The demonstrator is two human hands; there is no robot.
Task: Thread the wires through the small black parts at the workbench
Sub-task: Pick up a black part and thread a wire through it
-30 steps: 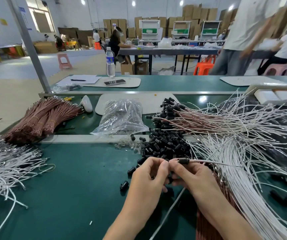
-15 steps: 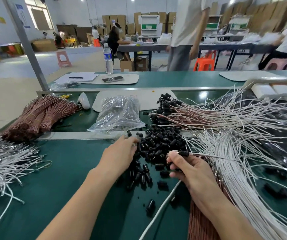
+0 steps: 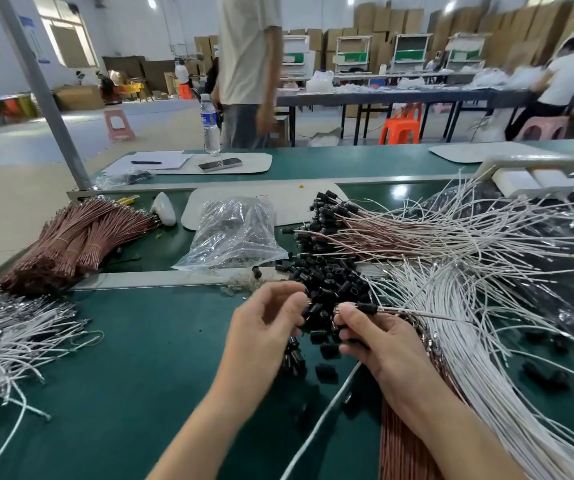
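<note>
Bright ceiling lamps (image 3: 351, 0) light my workbench (image 3: 140, 341) with soft shadows, a glare spot (image 3: 399, 192) shines on the green belt (image 3: 365, 199), the pole (image 3: 41, 91) bows near the edge, and the seated worker (image 3: 569, 71) is blurred.

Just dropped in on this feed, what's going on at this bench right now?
A person is threading wires through small black parts at the green workbench. The right hand pinches a thin wire with one black part on its end. The left hand, fingers curled, is at the pile of loose black parts; whether it holds one is unclear. A fan of wires already fitted with parts lies behind the pile, and white wires lie to the right.
</note>
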